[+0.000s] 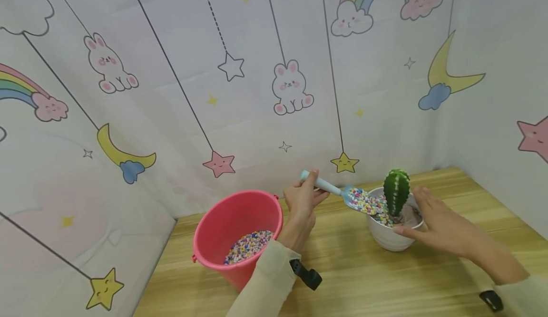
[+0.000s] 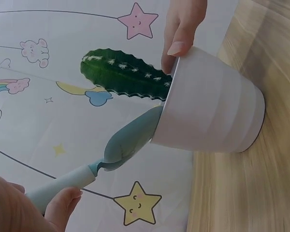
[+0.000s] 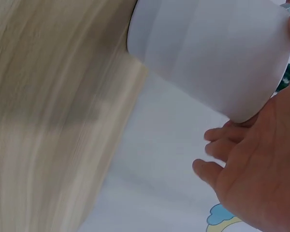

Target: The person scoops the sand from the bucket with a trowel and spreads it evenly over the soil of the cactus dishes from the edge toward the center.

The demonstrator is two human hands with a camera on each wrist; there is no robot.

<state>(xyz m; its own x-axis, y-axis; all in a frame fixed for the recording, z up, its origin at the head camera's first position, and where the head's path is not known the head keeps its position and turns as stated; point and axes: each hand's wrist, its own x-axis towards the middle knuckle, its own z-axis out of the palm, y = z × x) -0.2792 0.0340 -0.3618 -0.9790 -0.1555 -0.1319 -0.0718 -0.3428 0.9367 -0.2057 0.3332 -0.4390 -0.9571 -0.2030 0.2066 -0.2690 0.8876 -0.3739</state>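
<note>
My left hand [image 1: 301, 204] grips the handle of a light blue toy shovel [image 1: 327, 185]. Its blade, heaped with small multicoloured beads [image 1: 363, 201], tips over the left rim of a white ribbed plant pot [image 1: 390, 239]. A green cactus [image 1: 396, 189] stands upright in the pot, with beads on its left side and a greyish-brown surface on the right. My right hand [image 1: 447, 224] holds the pot's right side at the rim, thumb at the front and fingers round behind. In the left wrist view, the blade [image 2: 131, 137] meets the rim; its load is hidden there.
A pink bucket [image 1: 210, 234] stands left of my left forearm, with many multicoloured beads [image 1: 249, 246] at its bottom. Pot and bucket are on a wood-grain table [image 1: 342, 269]. Behind the table hangs a pale backdrop [image 1: 180, 117] printed with stars, rabbits and moons.
</note>
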